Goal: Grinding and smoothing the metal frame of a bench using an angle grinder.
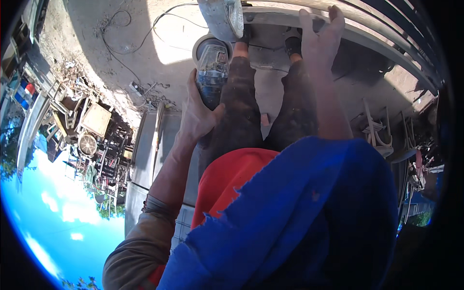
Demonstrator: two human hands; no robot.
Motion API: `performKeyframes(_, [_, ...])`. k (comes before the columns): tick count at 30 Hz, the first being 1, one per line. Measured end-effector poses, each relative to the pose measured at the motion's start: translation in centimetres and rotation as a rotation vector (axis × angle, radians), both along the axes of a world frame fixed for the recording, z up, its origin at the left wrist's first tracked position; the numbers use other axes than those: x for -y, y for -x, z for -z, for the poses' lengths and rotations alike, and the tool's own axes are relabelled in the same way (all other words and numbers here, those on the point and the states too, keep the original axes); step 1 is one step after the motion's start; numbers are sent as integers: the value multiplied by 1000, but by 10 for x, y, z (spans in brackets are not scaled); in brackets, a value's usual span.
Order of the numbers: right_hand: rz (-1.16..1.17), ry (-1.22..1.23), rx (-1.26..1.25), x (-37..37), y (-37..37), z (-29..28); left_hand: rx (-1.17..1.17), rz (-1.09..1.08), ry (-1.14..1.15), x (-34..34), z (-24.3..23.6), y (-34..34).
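My left hand (197, 113) is wrapped round the rear of a dusty blue-and-grey angle grinder (212, 72). A round disc (197, 47) shows at the grinder's far end, and the tool lies close beside my left leg. My right hand (322, 41) is raised at the far right with thumb and fingers apart, nothing visible between them. Its fingertips are at the curved edge of a long slatted wooden piece (278, 19); I cannot tell whether they touch it. A worn grey, curved-edged object (218, 18) stands just beyond the grinder.
A dark cord (153, 29) loops over the dusty ground at the far left. Heaped wooden furniture parts (96, 121) stand to the left, with a long stick (157, 130) nearer me. Chair-like wooden frames (379, 133) are on the right. A small reddish block (265, 119) lies between my legs.
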State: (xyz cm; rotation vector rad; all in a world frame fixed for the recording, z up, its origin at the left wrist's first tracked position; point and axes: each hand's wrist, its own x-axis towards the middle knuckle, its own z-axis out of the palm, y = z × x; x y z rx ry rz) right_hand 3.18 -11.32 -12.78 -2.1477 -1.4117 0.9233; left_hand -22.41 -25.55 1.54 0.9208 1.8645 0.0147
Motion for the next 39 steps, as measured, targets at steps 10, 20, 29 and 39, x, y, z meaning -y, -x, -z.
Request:
performKeyframes(10, [-16, 1071, -738, 82, 18, -97, 103, -359, 283, -8, 8, -134])
performKeyframes(20, [-354, 975, -715, 57, -6, -56, 418, -840, -223, 16, 62, -178])
performKeyframes(29, [-399, 957, -721, 37, -15, -45, 440, -808, -194, -6, 72, -188])
performKeyframes(39, [-403, 927, -785, 36, -14, -35, 549, -902, -270, -6, 85, -192])
